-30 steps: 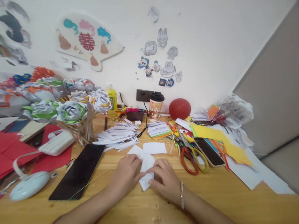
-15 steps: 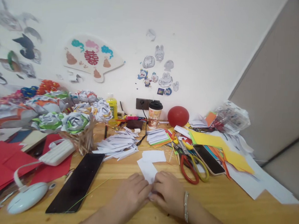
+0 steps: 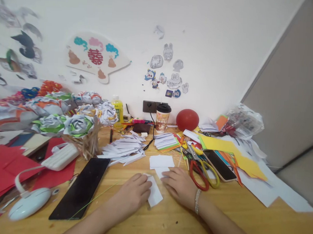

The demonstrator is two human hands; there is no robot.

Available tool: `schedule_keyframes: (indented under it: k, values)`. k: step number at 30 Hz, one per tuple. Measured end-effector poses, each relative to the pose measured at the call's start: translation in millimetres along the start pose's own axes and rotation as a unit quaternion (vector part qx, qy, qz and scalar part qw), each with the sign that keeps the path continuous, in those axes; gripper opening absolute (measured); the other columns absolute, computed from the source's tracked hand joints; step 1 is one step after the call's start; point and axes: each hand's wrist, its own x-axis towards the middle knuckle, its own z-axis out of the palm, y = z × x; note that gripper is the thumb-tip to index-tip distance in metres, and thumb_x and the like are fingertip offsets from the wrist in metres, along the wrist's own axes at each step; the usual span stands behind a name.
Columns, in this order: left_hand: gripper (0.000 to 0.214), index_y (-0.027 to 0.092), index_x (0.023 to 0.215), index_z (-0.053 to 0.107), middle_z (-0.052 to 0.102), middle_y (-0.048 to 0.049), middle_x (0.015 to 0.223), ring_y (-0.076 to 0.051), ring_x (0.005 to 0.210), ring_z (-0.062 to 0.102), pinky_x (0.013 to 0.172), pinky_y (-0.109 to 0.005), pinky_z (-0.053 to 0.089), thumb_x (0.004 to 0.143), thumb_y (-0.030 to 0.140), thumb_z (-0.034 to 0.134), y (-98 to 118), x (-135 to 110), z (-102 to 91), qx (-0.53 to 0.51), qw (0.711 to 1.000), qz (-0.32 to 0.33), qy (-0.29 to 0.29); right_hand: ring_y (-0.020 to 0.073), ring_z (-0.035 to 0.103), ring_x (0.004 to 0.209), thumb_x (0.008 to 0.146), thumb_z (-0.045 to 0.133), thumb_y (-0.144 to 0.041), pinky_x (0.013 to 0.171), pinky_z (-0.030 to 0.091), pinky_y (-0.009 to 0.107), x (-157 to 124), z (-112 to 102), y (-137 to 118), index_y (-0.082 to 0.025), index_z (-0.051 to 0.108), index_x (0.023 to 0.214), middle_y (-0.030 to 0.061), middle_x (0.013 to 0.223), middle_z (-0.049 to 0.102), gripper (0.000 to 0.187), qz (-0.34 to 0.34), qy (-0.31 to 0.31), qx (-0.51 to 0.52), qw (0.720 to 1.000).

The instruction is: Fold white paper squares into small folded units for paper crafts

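Note:
A small white slip of paper (image 3: 155,193) lies tilted low over the wooden table, its left edge pinched in my left hand (image 3: 134,192). My right hand (image 3: 179,188) is apart from that slip, with its fingers stretched out onto another white slip (image 3: 159,171). That slip is partly covered by the fingers. Just beyond it rests a white paper rectangle (image 3: 161,161). Red-handled scissors (image 3: 199,176) lie to the right of my right hand, and a black tablet-like device (image 3: 80,190) is to the left of my left hand.
Folded white paper strips (image 3: 126,148) and a stack of paper slips (image 3: 167,141) are farther back. Paper flowers (image 3: 79,125) stand at left. A paper cup (image 3: 162,121), a red balloon (image 3: 187,120) and a phone (image 3: 219,165) are also on the table (image 3: 171,227).
My hands were together over the paper; now they are apart. The left hand keeps a white slip, and the right hand has moved away with its fingers extended over another slip.

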Motion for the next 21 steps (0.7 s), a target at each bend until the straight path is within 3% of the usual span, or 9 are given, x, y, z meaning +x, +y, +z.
schedule_keyframes:
  k: [3, 6, 8, 14, 19, 21]
  values:
    - [0.017, 0.015, 0.087, 0.057, 0.057, -0.0049, 0.077, -0.019, 0.070, 0.049, 0.065, -0.033, 0.039, 0.091, 0.012, 0.041, 3, 0, 1.1, 0.026, 0.999, 0.040, 0.000, 0.0218, 0.051, 0.095, 0.087, 0.045, -0.015, 0.082, 0.043, 0.039, 0, -3, 3, -0.020, 0.062, 0.104, 0.0083, 0.109, 0.063, 0.025, -0.001, -0.003, -0.017, 1.000]
    - [0.018, 0.015, 0.084, 0.057, 0.057, -0.0040, 0.073, -0.018, 0.064, 0.049, 0.060, -0.032, 0.038, 0.091, 0.011, 0.041, 5, -1, 4.7, 0.039, 0.996, 0.079, 0.012, 0.0188, 0.053, 0.091, 0.088, 0.043, -0.013, 0.081, 0.043, 0.036, 0, -6, -1, -0.024, 0.062, 0.103, 0.0040, 0.107, 0.065, 0.027, -0.069, -0.027, 0.015, 0.997]
    - [0.022, 0.016, 0.081, 0.057, 0.058, -0.0042, 0.072, -0.018, 0.066, 0.052, 0.060, -0.031, 0.040, 0.093, 0.014, 0.038, 3, -2, 5.1, 0.010, 0.997, 0.073, 0.025, 0.0176, 0.053, 0.090, 0.088, 0.045, -0.014, 0.081, 0.043, 0.034, 0, -6, -5, -0.026, 0.064, 0.099, 0.0019, 0.105, 0.066, 0.025, -0.092, -0.030, 0.052, 0.994]
    - [0.027, 0.017, 0.094, 0.061, 0.066, -0.0062, 0.092, -0.017, 0.083, 0.060, 0.072, -0.029, 0.048, 0.096, 0.020, 0.034, -9, -6, 2.6, -0.099, 0.994, 0.025, 0.043, 0.0181, 0.053, 0.096, 0.083, 0.057, -0.030, 0.086, 0.042, 0.034, -1, -3, -11, -0.023, 0.063, 0.102, 0.0049, 0.107, 0.066, 0.022, -0.096, -0.035, 0.146, 0.984]
    - [0.023, 0.019, 0.096, 0.063, 0.067, -0.0068, 0.096, -0.018, 0.086, 0.061, 0.076, -0.029, 0.048, 0.093, 0.021, 0.041, -15, -8, 5.2, -0.150, 0.988, 0.006, 0.033, 0.0169, 0.056, 0.089, 0.087, 0.052, -0.030, 0.082, 0.044, 0.033, -1, 1, -4, -0.022, 0.064, 0.094, 0.0050, 0.098, 0.068, 0.016, -0.110, 0.015, 0.180, 0.978]
    - [0.019, 0.020, 0.095, 0.064, 0.066, -0.0068, 0.097, -0.018, 0.090, 0.060, 0.079, -0.029, 0.047, 0.091, 0.020, 0.045, -16, -8, 4.0, -0.167, 0.986, 0.011, 0.015, 0.0167, 0.056, 0.090, 0.088, 0.051, -0.028, 0.082, 0.044, 0.033, -2, 2, -2, -0.023, 0.065, 0.090, 0.0047, 0.096, 0.069, 0.015, -0.107, 0.001, 0.181, 0.978]
